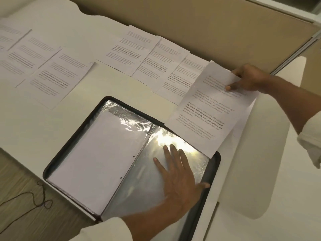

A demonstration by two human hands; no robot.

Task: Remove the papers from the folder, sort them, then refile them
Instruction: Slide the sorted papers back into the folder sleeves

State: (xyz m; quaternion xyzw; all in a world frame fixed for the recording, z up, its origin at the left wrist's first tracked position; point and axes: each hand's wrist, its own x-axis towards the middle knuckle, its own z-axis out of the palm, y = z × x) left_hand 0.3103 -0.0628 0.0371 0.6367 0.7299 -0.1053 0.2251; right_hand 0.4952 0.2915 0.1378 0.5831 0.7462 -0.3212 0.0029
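A black-edged folder [73, 138] lies open on the white desk, showing shiny clear plastic sleeves. Its left sleeve [97, 159] holds a white sheet, blank side up. My left hand [180, 178] rests flat, fingers spread, on the right sleeve [144, 188]. My right hand [248, 79] pinches the top edge of a printed sheet [213, 108], which hangs over the folder's upper right corner. Several printed pages lie spread in two groups on the desk: one at the left [52, 70], one at the middle [151, 61].
A beige partition wall [191, 23] runs along the desk's far side. The desk edge [22, 160] drops to a wood-look floor at lower left, where a thin dark cord [41, 202] lies. Bare desk surface [260, 162] lies to the right of the folder.
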